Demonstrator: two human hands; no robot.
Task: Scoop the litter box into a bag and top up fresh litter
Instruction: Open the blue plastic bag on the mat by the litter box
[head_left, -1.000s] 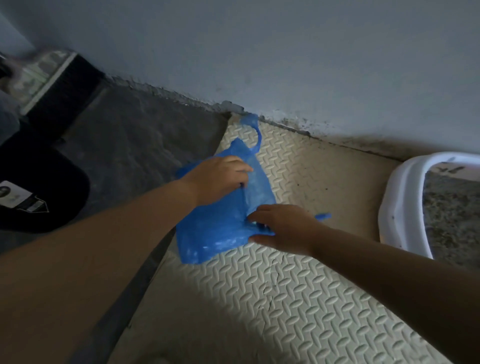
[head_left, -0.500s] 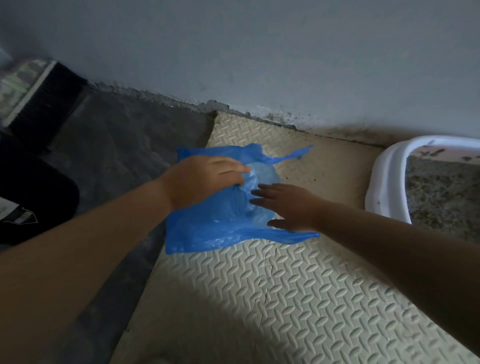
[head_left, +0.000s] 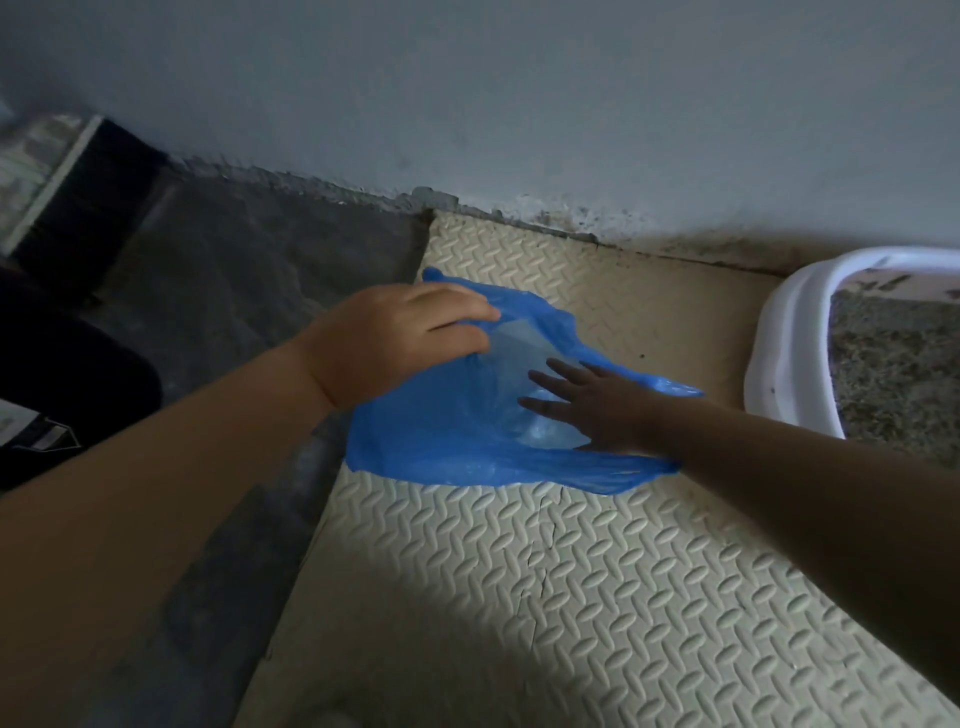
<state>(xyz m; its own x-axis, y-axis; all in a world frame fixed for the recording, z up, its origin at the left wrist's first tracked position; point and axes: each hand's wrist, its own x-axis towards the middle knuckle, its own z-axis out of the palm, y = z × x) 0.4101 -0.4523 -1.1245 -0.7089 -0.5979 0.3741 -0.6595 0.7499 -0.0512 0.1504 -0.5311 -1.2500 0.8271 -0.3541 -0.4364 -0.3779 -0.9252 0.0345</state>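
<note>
A blue plastic bag (head_left: 441, 431) lies on the cream foam mat (head_left: 597, 597) near the wall. My left hand (head_left: 400, 343) pinches the bag's upper edge and holds it up. My right hand (head_left: 592, 405) reaches into the bag's mouth with its fingers spread straight. At the right edge stands the white litter box (head_left: 779, 353), and grey litter (head_left: 893, 374) fills it.
A grey wall (head_left: 519, 104) runs along the back. Dark floor (head_left: 249, 280) lies left of the mat. A black object with a white label (head_left: 47, 426) sits at the far left, and a dark box (head_left: 67, 187) stands in the back left corner.
The bag's mouth has been pulled wider. My right hand let go of the bag's lower edge and slid inside the opening with its fingers spread. My left hand lifted the upper edge.
</note>
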